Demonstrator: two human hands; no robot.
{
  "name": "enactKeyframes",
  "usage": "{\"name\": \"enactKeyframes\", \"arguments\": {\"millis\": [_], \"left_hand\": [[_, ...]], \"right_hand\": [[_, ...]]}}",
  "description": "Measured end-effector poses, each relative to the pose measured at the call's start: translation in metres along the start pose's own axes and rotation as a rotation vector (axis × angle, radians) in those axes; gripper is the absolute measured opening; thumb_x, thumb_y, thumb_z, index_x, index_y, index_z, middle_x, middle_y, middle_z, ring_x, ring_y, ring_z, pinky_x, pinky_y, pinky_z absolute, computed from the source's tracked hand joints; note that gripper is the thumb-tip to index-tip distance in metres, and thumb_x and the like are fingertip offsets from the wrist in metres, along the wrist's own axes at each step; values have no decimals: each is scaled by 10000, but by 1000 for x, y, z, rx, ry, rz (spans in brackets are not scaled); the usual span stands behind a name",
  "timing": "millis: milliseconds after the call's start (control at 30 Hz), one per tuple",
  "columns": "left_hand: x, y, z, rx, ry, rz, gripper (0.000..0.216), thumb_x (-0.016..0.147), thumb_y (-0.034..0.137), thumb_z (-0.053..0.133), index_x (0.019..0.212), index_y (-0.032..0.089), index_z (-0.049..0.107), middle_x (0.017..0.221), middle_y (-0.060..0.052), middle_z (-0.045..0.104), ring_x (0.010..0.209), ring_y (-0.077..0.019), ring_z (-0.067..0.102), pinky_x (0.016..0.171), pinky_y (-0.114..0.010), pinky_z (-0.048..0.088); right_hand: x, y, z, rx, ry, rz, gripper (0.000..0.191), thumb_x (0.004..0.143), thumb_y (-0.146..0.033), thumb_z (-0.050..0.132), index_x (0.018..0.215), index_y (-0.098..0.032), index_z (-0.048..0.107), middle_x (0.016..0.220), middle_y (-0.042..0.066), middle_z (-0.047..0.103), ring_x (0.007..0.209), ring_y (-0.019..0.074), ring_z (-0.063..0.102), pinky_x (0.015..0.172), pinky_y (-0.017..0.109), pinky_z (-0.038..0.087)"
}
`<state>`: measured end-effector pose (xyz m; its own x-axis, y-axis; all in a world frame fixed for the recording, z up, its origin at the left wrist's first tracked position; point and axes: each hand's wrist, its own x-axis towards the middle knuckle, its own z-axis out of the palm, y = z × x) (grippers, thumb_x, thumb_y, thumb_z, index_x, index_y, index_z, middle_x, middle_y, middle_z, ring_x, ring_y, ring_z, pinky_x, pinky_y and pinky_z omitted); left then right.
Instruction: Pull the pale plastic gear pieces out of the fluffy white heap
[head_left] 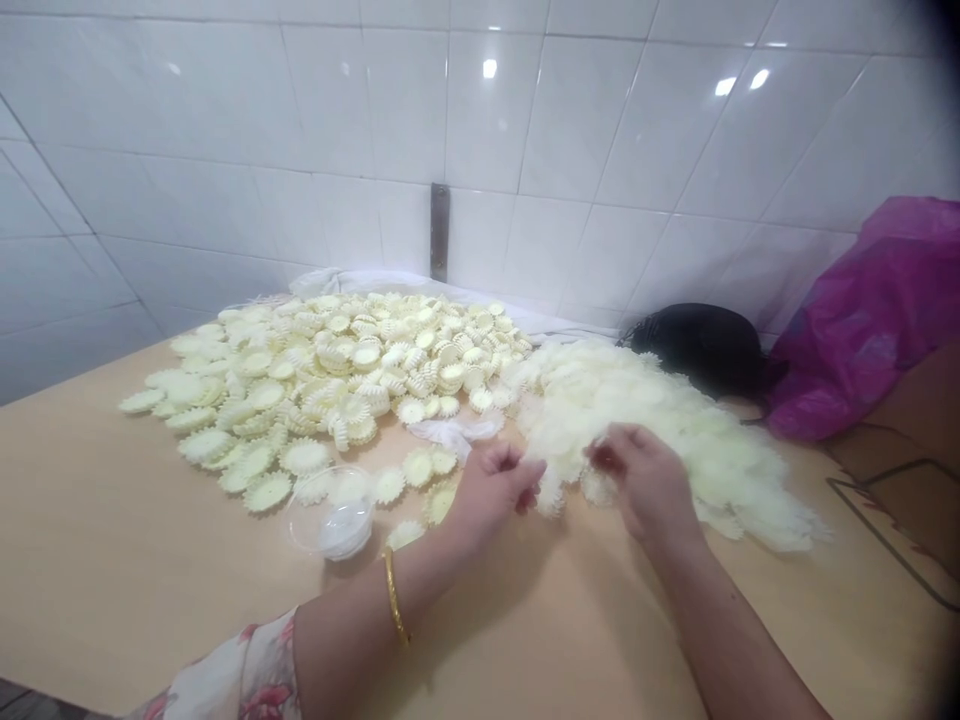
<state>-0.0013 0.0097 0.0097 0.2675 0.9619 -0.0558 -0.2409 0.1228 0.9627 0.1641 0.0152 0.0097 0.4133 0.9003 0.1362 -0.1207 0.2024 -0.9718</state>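
My left hand (495, 490) and my right hand (641, 480) work close together over the tan tabletop (135, 530). The fingers of my left hand pinch the edge of a pale yellow scalloped disc (551, 495). My right fingertips rest at the near edge of a heap of thin, fringed pale pieces (637, 420), and I cannot tell if they grip anything. To the left lies a large spread of ribbed, gear-edged pale discs (352, 370). A clear plastic bowl (331, 512) stands just left of my left hand, with something white inside.
A white cloth (457, 428) lies between the disc spread and the heap. Behind them are a black bag (697, 348) and a magenta plastic bag (862, 320). Cardboard (900, 470) sits at the right, and white tiles (487, 110) form the wall.
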Motion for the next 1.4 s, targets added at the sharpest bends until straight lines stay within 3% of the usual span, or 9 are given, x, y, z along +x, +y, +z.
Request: {"name": "enactKeyframes", "arguments": {"millis": [100,200,567,700,867,967,1100,1300,1400], "left_hand": [[2,-2,-1,-31,36,-26,282,632,325,672,571,163,449,484,19,532,414,-81,467,432,-214,336],[1,-1,0,-46,16,-14,287,620,328,685,576,160,456,482,21,529,411,-77,459,430,-211,334],[3,-3,-3,3,14,-16,271,633,316,676,573,153,468,472,14,526,408,-78,454,434,-215,342],[6,-3,-5,-33,72,-62,189,653,216,644,593,152,477,485,10,541,409,-80,469,438,-213,357],[10,-1,-5,-138,65,-173,119,681,149,603,615,127,506,521,-14,554,440,-78,494,452,-201,365],[10,-1,-5,-173,35,-210,86,682,149,600,652,124,524,537,-24,566,443,-81,499,459,-202,363],[9,-4,-5,-115,-17,-186,156,680,223,631,631,130,516,543,-29,572,450,-81,499,491,-215,374],[5,-6,-6,-21,-84,-48,303,654,359,670,561,147,475,495,10,525,433,-78,473,482,-224,358],[4,-4,-5,-19,-49,-40,329,636,358,685,536,155,447,457,26,495,412,-71,445,454,-217,331]], "right_hand": [[-12,-5,8,110,-292,159,208,640,-332,704,610,-164,586,600,-10,602,563,106,561,564,224,437],[-20,-5,15,180,-407,306,197,623,-315,723,621,-154,610,597,-3,620,550,100,565,552,207,441],[-20,-3,19,191,-397,447,395,597,-495,712,689,-117,644,652,56,644,556,126,581,521,229,471],[-21,-1,17,-79,-312,169,293,691,-444,638,679,-157,585,661,25,596,578,129,555,559,258,460],[-21,5,15,-812,-165,-462,179,736,-299,562,855,-168,592,867,81,570,831,235,528,761,393,422],[-21,4,14,-872,-122,-591,206,792,-273,481,928,-161,589,948,104,568,905,242,512,802,390,408],[-24,-5,15,-719,-140,-435,254,849,-343,428,798,-175,612,820,63,610,767,199,548,671,310,429],[-30,-12,20,-396,-605,-128,374,868,-424,413,786,-166,671,720,24,637,732,173,572,709,284,419],[-29,-9,20,-346,-562,-63,357,842,-451,456,808,-172,677,710,21,630,721,163,558,677,275,416]]}}
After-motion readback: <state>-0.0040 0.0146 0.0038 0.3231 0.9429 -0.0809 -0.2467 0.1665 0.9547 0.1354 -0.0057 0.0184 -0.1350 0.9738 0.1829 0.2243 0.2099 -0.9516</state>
